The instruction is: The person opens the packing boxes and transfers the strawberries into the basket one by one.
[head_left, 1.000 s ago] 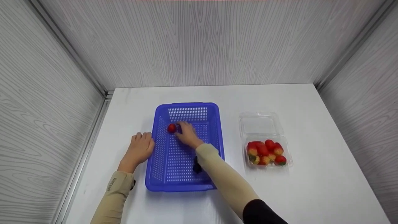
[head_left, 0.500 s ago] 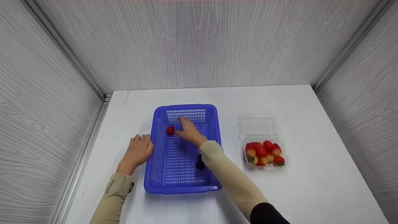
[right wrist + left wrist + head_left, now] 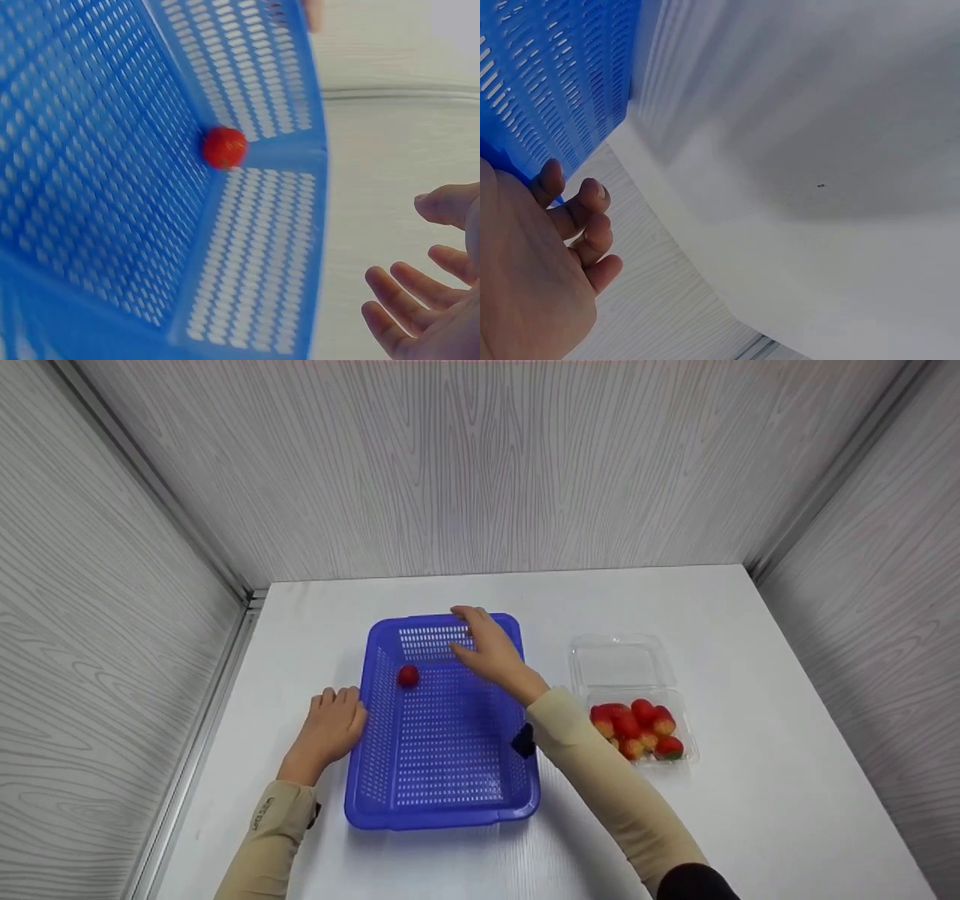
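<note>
Flanking blue basket: left hand; strawberry punnet right

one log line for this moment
left hand: rests by blue basket | right hand: open, empty | strawberry: in basket

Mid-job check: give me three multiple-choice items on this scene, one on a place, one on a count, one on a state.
1. Where does the left hand rest?
A. in the clamshell box
B. against the blue basket's left wall
C. on the back wall

2. How many strawberries lie in the blue basket?
A. one
B. three
C. none

3. How is the right hand?
A. gripping a strawberry
B. fist closed
C. open, holding nothing

Key: B, its fingers sit beside the wall; A, a single strawberry lies near the far left corner; C, the wrist view shows its fingers spread.
</note>
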The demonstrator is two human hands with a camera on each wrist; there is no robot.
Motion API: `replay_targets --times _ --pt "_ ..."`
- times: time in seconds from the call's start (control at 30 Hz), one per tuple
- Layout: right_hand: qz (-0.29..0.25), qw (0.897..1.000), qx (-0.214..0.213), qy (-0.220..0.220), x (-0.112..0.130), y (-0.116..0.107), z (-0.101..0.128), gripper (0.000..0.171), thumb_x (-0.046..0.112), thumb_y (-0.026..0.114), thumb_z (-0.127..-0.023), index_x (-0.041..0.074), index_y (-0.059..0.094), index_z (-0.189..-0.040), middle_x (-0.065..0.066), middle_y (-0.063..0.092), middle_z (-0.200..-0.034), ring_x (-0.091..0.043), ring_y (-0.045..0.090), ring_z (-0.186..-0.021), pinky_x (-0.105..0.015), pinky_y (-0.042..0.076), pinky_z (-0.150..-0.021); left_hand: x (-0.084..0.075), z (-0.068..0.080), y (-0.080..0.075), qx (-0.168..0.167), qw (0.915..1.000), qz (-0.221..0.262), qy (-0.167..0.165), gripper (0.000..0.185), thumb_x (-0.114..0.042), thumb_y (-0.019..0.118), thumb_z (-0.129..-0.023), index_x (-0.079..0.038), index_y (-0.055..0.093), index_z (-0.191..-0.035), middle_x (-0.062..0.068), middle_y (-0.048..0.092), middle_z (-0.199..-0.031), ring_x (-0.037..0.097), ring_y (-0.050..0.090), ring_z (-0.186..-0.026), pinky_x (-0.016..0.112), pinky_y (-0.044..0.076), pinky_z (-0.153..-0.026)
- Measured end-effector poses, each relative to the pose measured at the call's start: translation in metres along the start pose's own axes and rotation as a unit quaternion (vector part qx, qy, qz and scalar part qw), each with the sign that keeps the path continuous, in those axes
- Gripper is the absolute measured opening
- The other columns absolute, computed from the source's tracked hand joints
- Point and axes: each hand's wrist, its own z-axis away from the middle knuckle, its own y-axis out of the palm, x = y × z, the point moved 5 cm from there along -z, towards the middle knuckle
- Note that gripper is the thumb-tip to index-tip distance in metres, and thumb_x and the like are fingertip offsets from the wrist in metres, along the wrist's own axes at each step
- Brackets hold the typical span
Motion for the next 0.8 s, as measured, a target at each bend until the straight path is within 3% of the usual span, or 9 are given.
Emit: replay_targets --times 0.13,0.37,0.8 --pt "0.011 0.998 -0.047 -0.036 -0.004 -0.027 0.014 0.052 0.008 0.066 -0.091 -0.002 0.047 -0.138 -0.022 0.057 -0.123 -0.033 0.061 -0.102 -0.042 0.049 -0.089 0.002 0.001 0.001 0.008 0.9999 0.000 -0.010 0.020 -0.015 0.034 -0.101 0.000 0.046 -0.097 0.014 0.047 -0.088 0.036 0.040 -0.088 0.055 0.031 -0.088" --pt "0.033 0.992 -0.114 -0.046 -0.024 -0.064 0.048 0.043 0.002 0.067 -0.090 -0.003 0.054 -0.130 -0.020 0.061 -0.110 -0.034 0.062 -0.092 -0.045 0.049 -0.083 0.005 0.000 0.003 0.012 0.9998 0.001 -0.014 0.019 -0.015 0.034 -0.101 0.000 0.046 -0.098 0.015 0.047 -0.089 0.036 0.040 -0.088 0.055 0.030 -0.089" --pt "0.050 0.986 -0.157 0.024 -0.081 -0.110 0.127 0.035 0.002 0.068 -0.088 0.000 0.061 -0.123 -0.016 0.064 -0.103 -0.032 0.062 -0.088 -0.043 0.049 -0.077 0.002 0.001 0.003 -0.004 0.9999 0.008 -0.015 0.020 -0.017 0.034 -0.101 -0.001 0.045 -0.095 0.014 0.046 -0.088 0.035 0.038 -0.087 0.054 0.030 -0.087"
